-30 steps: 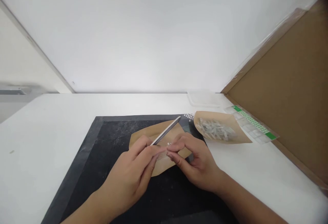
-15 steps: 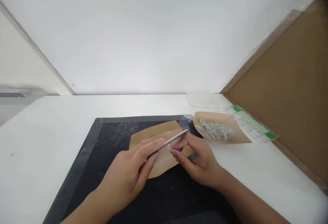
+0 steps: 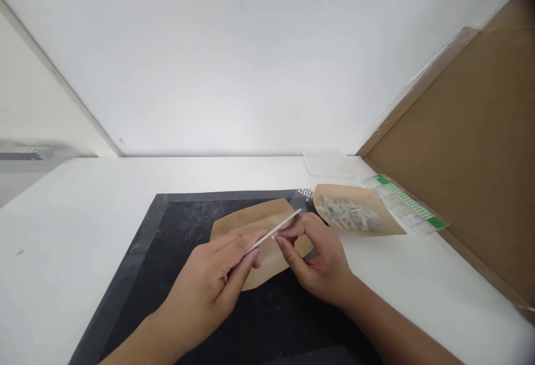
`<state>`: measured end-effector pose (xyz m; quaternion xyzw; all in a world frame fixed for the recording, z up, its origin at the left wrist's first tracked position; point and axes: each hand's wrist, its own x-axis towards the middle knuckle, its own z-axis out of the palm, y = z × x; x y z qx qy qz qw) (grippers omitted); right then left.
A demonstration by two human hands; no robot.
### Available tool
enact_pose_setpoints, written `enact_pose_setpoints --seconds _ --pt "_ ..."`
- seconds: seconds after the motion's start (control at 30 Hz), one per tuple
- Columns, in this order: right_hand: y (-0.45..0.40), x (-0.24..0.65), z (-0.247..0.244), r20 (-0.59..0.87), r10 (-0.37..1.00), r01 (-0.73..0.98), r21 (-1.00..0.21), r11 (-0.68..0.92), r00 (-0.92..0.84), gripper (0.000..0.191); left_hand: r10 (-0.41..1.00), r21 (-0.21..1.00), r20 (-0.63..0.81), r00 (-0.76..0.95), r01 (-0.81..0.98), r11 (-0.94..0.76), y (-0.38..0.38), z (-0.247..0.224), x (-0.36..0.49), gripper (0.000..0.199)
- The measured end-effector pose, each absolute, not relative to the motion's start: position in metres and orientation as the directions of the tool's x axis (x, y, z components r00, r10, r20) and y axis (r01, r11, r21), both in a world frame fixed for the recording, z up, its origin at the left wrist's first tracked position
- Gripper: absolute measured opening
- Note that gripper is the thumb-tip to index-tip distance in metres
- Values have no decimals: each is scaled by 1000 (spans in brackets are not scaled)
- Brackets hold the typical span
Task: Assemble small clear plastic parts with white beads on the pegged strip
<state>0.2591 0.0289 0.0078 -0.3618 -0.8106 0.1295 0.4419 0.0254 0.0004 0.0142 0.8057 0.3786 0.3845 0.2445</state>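
Observation:
My left hand (image 3: pixel 204 284) pinches a thin flat strip (image 3: pixel 277 229), like a nail file, between thumb and fingers. The strip slants up to the right and shows nearly edge-on. Close to its underside, my right hand (image 3: pixel 324 259) holds a tiny whitish piece (image 3: pixel 273 237) between thumb and forefinger; whether it touches the strip I cannot tell. Beneath both hands lies a brown paper tray (image 3: pixel 257 280), partly covered by them. To the right, a second brown paper tray (image 3: pixel 390 227) holds many slender translucent pieces (image 3: pixel 346 213).
A black mat (image 3: pixel 167 253) with taped edges lies on the white table (image 3: pixel 54 242). Clear compartmented plastic with a green label (image 3: pixel 409 202) rests by the cardboard wall (image 3: pixel 472 147) at right. A translucent lid-like sheet (image 3: pixel 328 165) lies at the back.
The strip has turned, so its dark face no longer shows and only a pale edge is seen. The right fingertips and the small piece have shifted slightly left.

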Motion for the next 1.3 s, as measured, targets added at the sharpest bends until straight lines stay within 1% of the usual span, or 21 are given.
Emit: enact_pose_setpoints --seconds 0.1,0.23,0.37,0.53,0.63,0.7,0.77,0.87,1.1,1.2,1.3 --pt "29 256 6 649 673 509 -469 722 -356 13 830 734 410 378 404 -546 -1 19 28 29" --pt "32 256 6 690 622 509 -409 758 -371 16 875 804 317 366 387 -453 -3 20 29 30" --pt "33 256 9 688 614 514 -393 763 -386 14 899 846 259 354 365 -388 -3 18 29 30" --pt "31 255 9 655 655 515 -440 736 -377 12 900 849 269 344 356 -390 -2 16 31 29" --pt "30 254 8 660 662 515 -453 727 -354 12 904 856 258 341 354 -377 -2 16 31 28" --pt "30 255 7 673 654 525 -439 730 -346 14 903 853 259 342 359 -380 -2 16 31 28" --pt "31 255 6 689 633 545 -398 738 -354 16 905 850 256 339 366 -378 -2 16 31 28" --pt "30 256 5 705 602 559 -346 754 -375 21 916 863 220 337 370 -343 -2 18 31 30" --pt "30 253 6 707 619 465 -445 765 -342 27 934 892 155 321 360 -272 -4 20 32 30" --pt "31 254 5 717 616 460 -449 766 -325 28 940 906 109 322 357 -227 -5 19 33 31" --pt "31 257 5 726 599 457 -430 779 -338 26 938 913 93 333 347 -214 -5 18 33 34"
